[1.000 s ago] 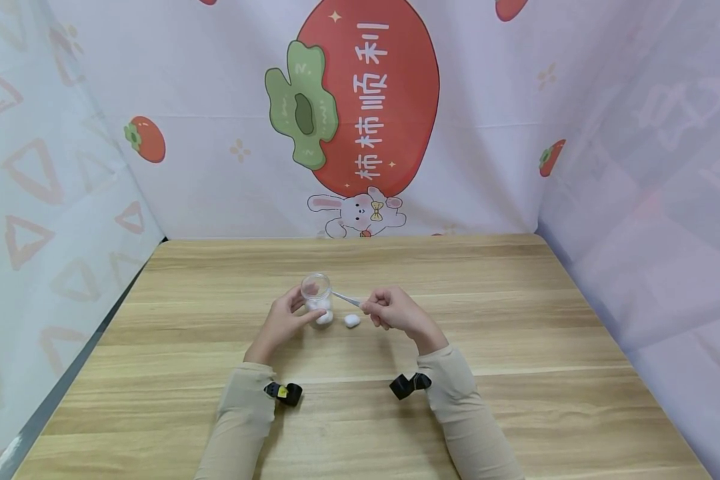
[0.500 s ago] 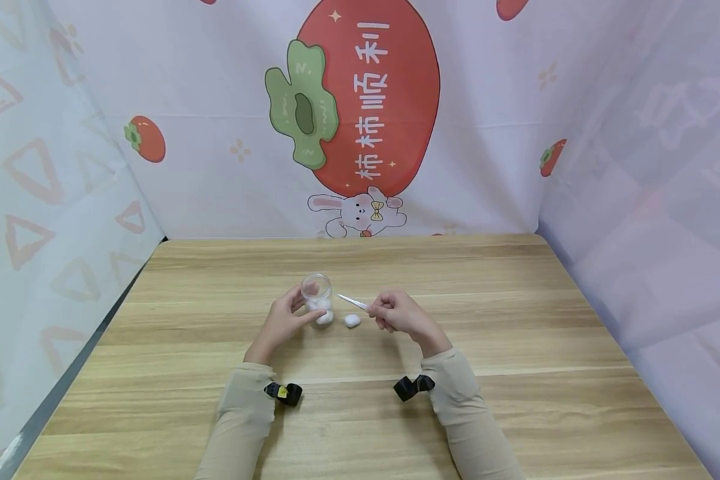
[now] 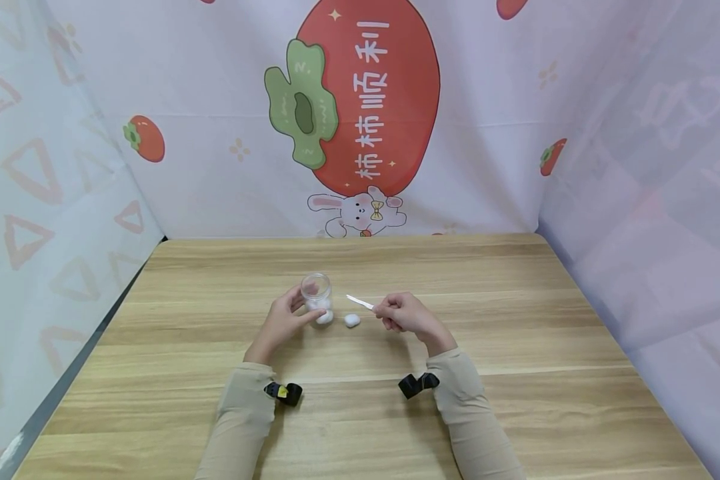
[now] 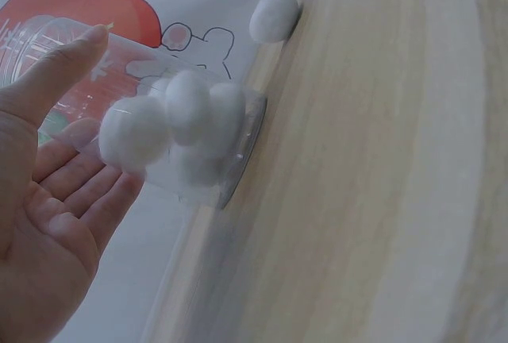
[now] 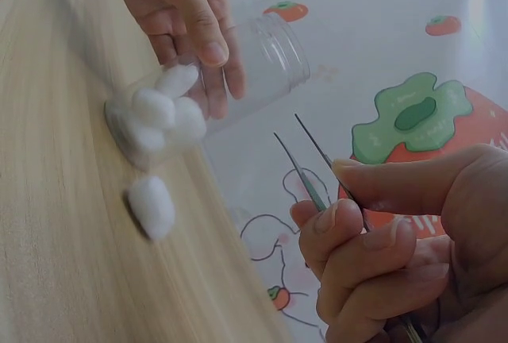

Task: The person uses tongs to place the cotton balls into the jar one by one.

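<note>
A clear jar (image 3: 316, 297) with several cotton balls (image 4: 190, 113) at its bottom stands upright on the wooden table. My left hand (image 3: 288, 317) grips it, thumb on one side and fingers on the other. To the jar's right, one loose cotton ball (image 3: 351, 321) lies on the tabletop, apart from the jar. My right hand (image 3: 405, 313) pinches a pair of metal tweezers (image 3: 360, 303) above and right of that ball. In the right wrist view the tweezers' tips are spread with nothing between them, pointing toward the jar.
The wooden table (image 3: 360, 427) reaches back to a white printed cloth (image 3: 216, 187) with a large red persimmon picture. Cloth also hangs along the left and right sides. Each sleeve carries a small black camera (image 3: 419, 385).
My right hand has moved a little to the right, drawing the tweezers' tips away from the jar. The left hand, the jar and the loose cotton ball stay in place.
</note>
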A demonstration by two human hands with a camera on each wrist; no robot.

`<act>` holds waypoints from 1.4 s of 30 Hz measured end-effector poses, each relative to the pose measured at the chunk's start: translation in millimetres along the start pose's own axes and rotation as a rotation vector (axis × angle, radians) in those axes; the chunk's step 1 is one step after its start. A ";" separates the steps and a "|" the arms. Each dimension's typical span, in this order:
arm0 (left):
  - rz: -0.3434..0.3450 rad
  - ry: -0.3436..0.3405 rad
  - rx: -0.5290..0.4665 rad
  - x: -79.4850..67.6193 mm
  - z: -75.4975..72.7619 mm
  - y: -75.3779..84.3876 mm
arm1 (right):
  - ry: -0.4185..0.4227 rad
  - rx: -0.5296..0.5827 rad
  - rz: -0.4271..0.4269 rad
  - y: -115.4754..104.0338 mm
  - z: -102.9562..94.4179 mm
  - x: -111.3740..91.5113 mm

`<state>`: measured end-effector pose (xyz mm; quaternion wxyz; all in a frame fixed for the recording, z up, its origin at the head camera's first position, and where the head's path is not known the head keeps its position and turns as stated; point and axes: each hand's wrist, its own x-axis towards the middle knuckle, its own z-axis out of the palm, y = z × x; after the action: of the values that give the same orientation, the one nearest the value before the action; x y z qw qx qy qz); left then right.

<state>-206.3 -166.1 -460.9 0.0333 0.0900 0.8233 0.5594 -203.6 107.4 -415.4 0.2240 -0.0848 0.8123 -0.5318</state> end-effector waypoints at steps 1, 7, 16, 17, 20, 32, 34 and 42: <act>0.002 0.000 0.000 0.3 0.0 -0.5 | 0.000 -0.002 0.004 0.6 -0.6 0.0; -0.002 -0.005 -0.007 0.9 0.6 -2.6 | -0.002 0.002 0.036 2.8 -4.0 -0.2; -0.026 -0.007 -0.007 -3.2 0.3 10.6 | -0.017 0.021 0.028 7.2 -8.2 -0.6; -0.018 -0.003 -0.003 -2.0 0.5 6.6 | -0.020 0.020 0.028 8.2 -8.6 -0.2; 0.003 0.008 0.000 0.9 0.9 -3.1 | -0.025 0.029 0.037 10.2 -9.7 0.6; -0.008 0.012 -0.004 -1.1 1.6 0.1 | -0.038 0.033 0.074 18.8 -13.2 4.1; -0.021 0.012 -0.004 -2.6 2.0 5.3 | -0.041 0.025 0.072 20.5 -13.7 4.6; -0.019 -0.006 0.013 -13.3 -1.1 34.0 | -0.058 0.004 0.089 28.7 -13.8 7.6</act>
<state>-189.6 -157.4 -429.6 0.0407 0.0839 0.8276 0.5536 -213.7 128.0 -438.8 0.2712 -0.0634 0.8074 -0.5201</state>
